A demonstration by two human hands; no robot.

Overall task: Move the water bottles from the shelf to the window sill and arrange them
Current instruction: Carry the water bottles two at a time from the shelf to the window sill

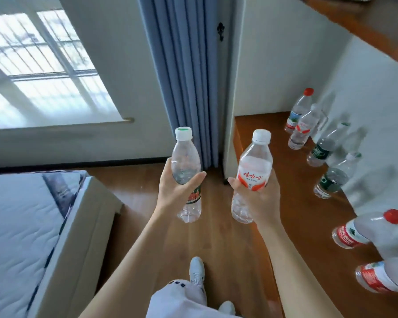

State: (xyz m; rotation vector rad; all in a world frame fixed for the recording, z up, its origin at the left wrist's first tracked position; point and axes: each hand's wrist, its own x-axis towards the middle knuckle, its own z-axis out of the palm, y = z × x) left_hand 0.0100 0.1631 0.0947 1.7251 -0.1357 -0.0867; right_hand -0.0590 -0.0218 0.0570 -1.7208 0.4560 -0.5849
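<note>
Nearest, at 6 o'clock, a white shoe (197, 269) steps forward on the wooden floor (161, 237) below pale trousers. Both bare arms reach out above it. The left hand (177, 191) is wrapped around the middle of a clear bottle with a green-topped white cap (186, 157), fingers closed over its red and green label, the bottle upright. The right hand (260, 198) is clasped around a bottle with a red and white label (254, 171), which tilts slightly toward 1 o'clock; the 2 bottles are held near each other, not touching. At 9 o'clock lies a white mattress (16, 226) on a pale bed frame. Along 3 to 4 o'clock runs the brown wooden shelf (296, 203), with 2 red-labelled bottles (354, 235) closest, blurred at the edge, then 2 dark-green-labelled bottles (331, 180) standing upright, and farther, at 2 o'clock, 2 more bottles, 1 with a red cap (299, 111). At 12 o'clock hangs a blue curtain (184, 76). Farthest, at 10 o'clock, the white window sill (55, 131) sits under the bright window (39, 65).
</note>
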